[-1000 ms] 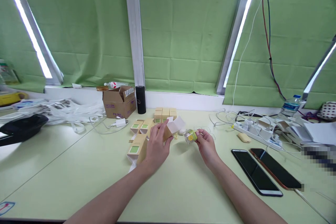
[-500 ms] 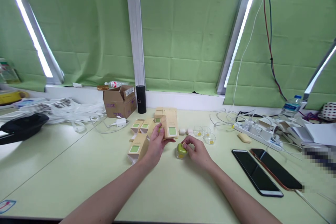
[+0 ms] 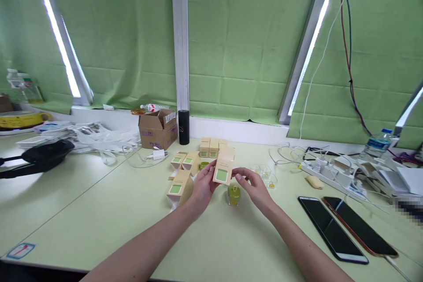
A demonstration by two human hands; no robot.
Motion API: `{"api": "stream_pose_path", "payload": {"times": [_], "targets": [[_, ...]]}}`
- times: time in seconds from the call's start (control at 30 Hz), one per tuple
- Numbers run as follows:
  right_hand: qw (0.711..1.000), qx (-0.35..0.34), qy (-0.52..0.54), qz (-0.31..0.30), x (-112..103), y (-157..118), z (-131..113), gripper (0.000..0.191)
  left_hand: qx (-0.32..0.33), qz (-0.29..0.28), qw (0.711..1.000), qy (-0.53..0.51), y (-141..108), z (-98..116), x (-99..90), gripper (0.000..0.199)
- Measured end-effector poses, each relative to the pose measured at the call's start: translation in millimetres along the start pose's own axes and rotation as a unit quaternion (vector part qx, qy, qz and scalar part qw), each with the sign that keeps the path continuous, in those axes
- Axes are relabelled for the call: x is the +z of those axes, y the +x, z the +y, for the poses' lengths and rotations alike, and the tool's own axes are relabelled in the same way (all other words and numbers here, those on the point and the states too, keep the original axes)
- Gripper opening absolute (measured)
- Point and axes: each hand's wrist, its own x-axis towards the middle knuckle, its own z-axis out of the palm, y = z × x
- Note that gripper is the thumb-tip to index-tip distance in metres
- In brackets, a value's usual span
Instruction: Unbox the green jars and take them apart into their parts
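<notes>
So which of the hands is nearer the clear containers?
Right. The right hand is just left of the clear containers; the left hand is farther left, holding a tan box.

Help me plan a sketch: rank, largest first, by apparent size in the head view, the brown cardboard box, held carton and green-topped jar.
1. Brown cardboard box
2. Held carton, in the left hand
3. Green-topped jar
The carton and jar are nearer the camera, which flatters them.
</notes>
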Motion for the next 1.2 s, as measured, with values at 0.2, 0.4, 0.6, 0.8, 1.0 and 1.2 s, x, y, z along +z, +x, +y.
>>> {"api": "stream_pose_path", "payload": {"times": [0.2,0.4,0.6,0.8,1.0,1.2], "targets": [[0.986,0.051,0.139,-0.077,9.7,17.5,-13.1,0.059,0.021,0.029,0.997,0.071,-1.8,4.1,2.0,0.060],[0.983,0.064,0.169,0.023,12.7,20.3,-3.0,0.051,0.088,0.003,0.983,0.159,-8.5,8.2,4.3,0.048],[0.986,0.049,0.151,0.051,13.6,13.7,2.6,0.050,0.127,-0.053,0.963,0.230,-10.3,-1.6,4.3,0.044],[0.986,0.042,0.152,0.050,16.9,9.8,-2.1,0.051,0.148,-0.055,0.949,0.274,-8.3,-3.6,1.4,0.037],[0.986,0.033,0.156,0.048,17.4,10.0,3.0,0.054,0.149,-0.056,0.949,0.272,-9.5,-4.4,1.2,0.038],[0.988,0.023,0.145,0.048,18.1,11.4,8.1,0.058,0.145,-0.063,0.951,0.267,-9.6,-5.4,1.2,0.038]]}}
